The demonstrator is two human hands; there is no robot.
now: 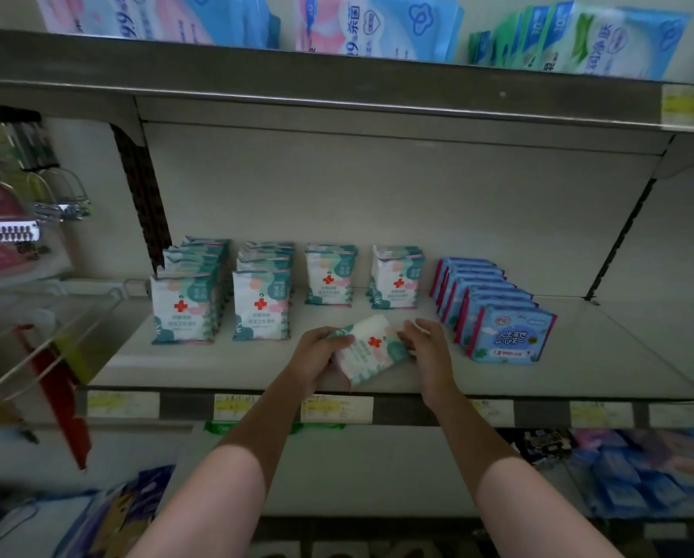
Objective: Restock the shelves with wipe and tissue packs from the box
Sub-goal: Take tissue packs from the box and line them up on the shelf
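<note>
A white and teal wipe pack with a red cross lies tilted over the front of the middle shelf, held between both hands. My left hand grips its left end and my right hand grips its right end. Behind it stand several rows of the same red-cross wipe packs, upright and facing me. To the right runs a row of blue tissue packs, leaning one behind another. The box is not in view.
The upper shelf carries large blue, pink and green packs. Price labels line the middle shelf's front edge. A wire rack with hanging goods juts out at the left. Blue packs lie on the lower shelf at the right.
</note>
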